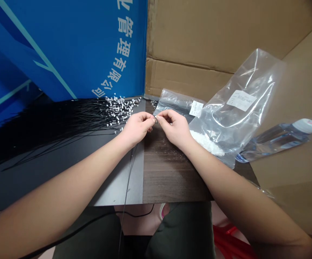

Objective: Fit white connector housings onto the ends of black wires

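Note:
My left hand (136, 128) is closed in a pinch on a thin black wire (129, 169), which hangs from it past the table's front edge. Fingertip to fingertip with it, my right hand (175, 128) is also pinched closed. A tiny dark bit shows between the two hands, too small to make out. To the left lies a big heap of black wires (72, 117), many ending in small white connectors (119, 109). Just beyond my right hand is a clear plastic bag (239, 104) with small white pieces (207, 143) in its lower part.
A flat clear bag (177, 102) holding dark contents lies behind my hands. A water bottle (277, 140) leans at the right by the cardboard wall (199, 32). A blue printed panel (77, 46) stands at the back left. A dark cable (96, 217) runs below the table edge.

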The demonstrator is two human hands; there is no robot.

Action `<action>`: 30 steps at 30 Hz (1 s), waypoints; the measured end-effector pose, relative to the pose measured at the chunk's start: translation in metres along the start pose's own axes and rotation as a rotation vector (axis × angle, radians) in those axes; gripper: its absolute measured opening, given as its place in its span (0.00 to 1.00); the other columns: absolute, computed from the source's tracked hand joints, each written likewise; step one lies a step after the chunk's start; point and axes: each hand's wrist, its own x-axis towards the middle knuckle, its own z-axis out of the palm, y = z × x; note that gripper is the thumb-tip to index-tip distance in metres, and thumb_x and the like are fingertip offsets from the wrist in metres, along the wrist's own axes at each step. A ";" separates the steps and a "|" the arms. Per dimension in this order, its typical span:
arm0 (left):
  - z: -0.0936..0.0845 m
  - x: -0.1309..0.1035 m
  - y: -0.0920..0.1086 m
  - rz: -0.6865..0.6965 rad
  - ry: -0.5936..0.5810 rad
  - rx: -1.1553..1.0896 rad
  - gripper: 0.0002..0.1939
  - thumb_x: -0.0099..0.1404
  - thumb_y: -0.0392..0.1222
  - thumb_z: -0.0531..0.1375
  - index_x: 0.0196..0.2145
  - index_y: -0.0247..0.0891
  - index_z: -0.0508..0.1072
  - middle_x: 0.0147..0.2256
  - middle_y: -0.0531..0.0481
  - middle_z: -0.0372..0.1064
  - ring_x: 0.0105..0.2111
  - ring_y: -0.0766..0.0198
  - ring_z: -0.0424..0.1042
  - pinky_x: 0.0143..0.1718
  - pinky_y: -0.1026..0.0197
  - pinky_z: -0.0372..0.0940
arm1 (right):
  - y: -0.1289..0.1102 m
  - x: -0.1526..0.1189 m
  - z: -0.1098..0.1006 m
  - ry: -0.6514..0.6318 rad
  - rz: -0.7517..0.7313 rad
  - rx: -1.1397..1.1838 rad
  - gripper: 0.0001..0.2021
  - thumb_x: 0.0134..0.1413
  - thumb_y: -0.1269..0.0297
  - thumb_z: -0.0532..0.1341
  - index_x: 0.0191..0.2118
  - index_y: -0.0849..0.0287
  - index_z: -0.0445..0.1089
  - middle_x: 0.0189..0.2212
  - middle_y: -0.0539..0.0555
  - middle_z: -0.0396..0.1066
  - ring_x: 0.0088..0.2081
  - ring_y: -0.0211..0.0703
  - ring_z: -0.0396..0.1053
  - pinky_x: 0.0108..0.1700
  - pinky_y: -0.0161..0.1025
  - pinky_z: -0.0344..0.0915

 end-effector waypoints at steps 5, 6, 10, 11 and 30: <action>0.001 -0.001 0.001 -0.006 0.009 -0.020 0.07 0.58 0.42 0.67 0.28 0.36 0.74 0.26 0.52 0.69 0.26 0.67 0.66 0.31 0.62 0.62 | 0.000 0.000 0.002 0.010 0.023 0.011 0.07 0.64 0.59 0.63 0.37 0.55 0.76 0.34 0.52 0.78 0.33 0.43 0.69 0.40 0.43 0.66; 0.001 -0.001 0.001 -0.010 0.013 -0.020 0.07 0.58 0.42 0.67 0.28 0.36 0.75 0.26 0.52 0.69 0.26 0.67 0.66 0.31 0.62 0.62 | 0.001 0.000 0.002 0.013 0.026 0.017 0.07 0.64 0.59 0.63 0.37 0.56 0.76 0.34 0.52 0.78 0.33 0.43 0.69 0.39 0.43 0.66; 0.002 -0.001 0.002 -0.019 0.019 -0.014 0.07 0.58 0.42 0.66 0.28 0.36 0.75 0.25 0.52 0.70 0.25 0.67 0.67 0.31 0.62 0.63 | 0.003 0.001 0.003 0.026 0.023 0.036 0.07 0.63 0.60 0.63 0.36 0.56 0.76 0.34 0.52 0.78 0.33 0.42 0.70 0.40 0.42 0.65; 0.002 -0.001 0.002 -0.016 0.020 -0.016 0.07 0.58 0.41 0.66 0.28 0.36 0.75 0.25 0.52 0.70 0.25 0.67 0.67 0.31 0.62 0.63 | 0.003 0.001 0.002 0.027 0.020 0.037 0.07 0.63 0.60 0.63 0.36 0.56 0.76 0.34 0.52 0.78 0.33 0.42 0.70 0.40 0.42 0.65; -0.001 0.000 -0.001 0.013 0.000 -0.003 0.07 0.59 0.42 0.67 0.30 0.35 0.75 0.27 0.52 0.70 0.26 0.67 0.67 0.32 0.62 0.63 | 0.003 0.001 0.001 0.018 -0.019 -0.012 0.06 0.63 0.62 0.63 0.36 0.57 0.76 0.33 0.51 0.78 0.33 0.41 0.69 0.39 0.41 0.65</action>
